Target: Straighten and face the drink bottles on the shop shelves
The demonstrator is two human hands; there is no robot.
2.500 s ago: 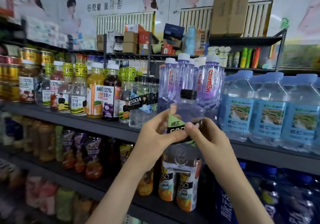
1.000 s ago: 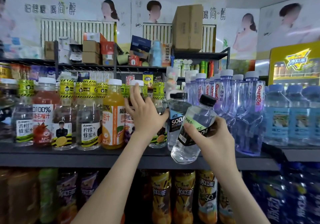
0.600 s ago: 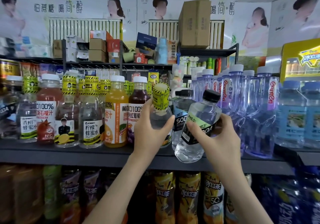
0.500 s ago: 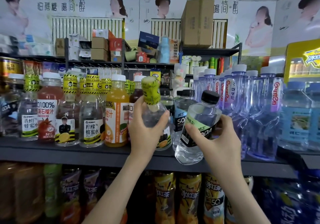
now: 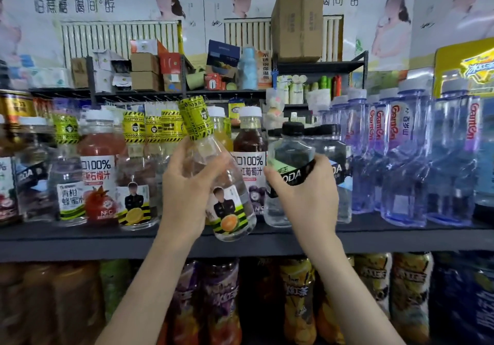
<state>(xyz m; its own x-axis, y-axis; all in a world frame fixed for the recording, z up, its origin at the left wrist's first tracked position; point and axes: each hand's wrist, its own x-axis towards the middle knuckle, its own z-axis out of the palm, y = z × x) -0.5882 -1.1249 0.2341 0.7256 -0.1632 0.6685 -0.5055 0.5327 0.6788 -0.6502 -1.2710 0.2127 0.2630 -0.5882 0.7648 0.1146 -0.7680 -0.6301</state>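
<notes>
The honey-water bottle (image 5: 213, 184), clear with a yellow-and-black striped neck wrap, sits just left of centre in the frame, lifted clear of the shelf (image 5: 80, 240) and tilted: its cap leans toward the upper left, its base swings out lower right, over the shelf's front edge. Its label with the orange slice faces us. The left hand (image 5: 187, 192) is wrapped around its middle from the left, fingers closed on the body. So the long axis runs on a slant, and setting it back looks to turn on bringing that base in and under the cap.

Just to its right, the soda bottle (image 5: 290, 173) with the black cap stands upright at the shelf front; the right hand (image 5: 307, 197) grips its lower half, thumb across the black band. Both hands sit near each other; the bottles look nearly touching.

Behind them a dark grape juice bottle (image 5: 250, 141) is half covered. Whether the soda bottle's base rests on the shelf I cannot tell; the hand hides it. The lower shelf bottles are blurred.
</notes>
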